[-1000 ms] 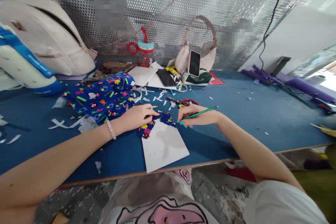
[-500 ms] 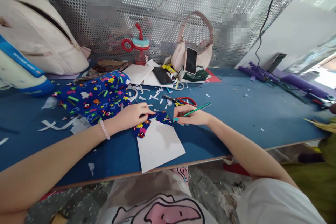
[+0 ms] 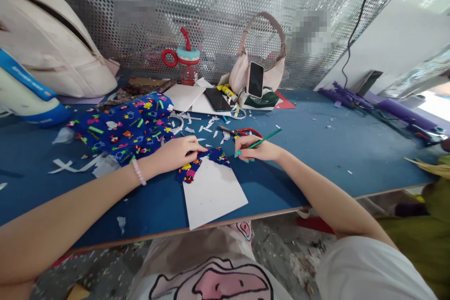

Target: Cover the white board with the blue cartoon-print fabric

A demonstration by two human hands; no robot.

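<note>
Near the table's front edge lies a white board, a small blue cartoon-print fabric piece across its upper left corner and top edge. My left hand holds that fabric down at the corner, index finger pressing and the other fingers curled. To the right of the board, my right hand is closed around a thin green pencil, which slants up to the right. Its writing end is hidden by my fingers, and the hand is slightly apart from the fabric. Red-handled scissors lie just behind this hand.
A larger cloth of the same print lies left of the board. White paper scraps are strewn behind. Farther back stand a red-handled cup, a black phone, a pink handbag and a white backpack.
My right hand has shifted slightly up and right, away from the fabric's edge, with the pencil tilted more steeply. My left hand stays at the fabric corner.
</note>
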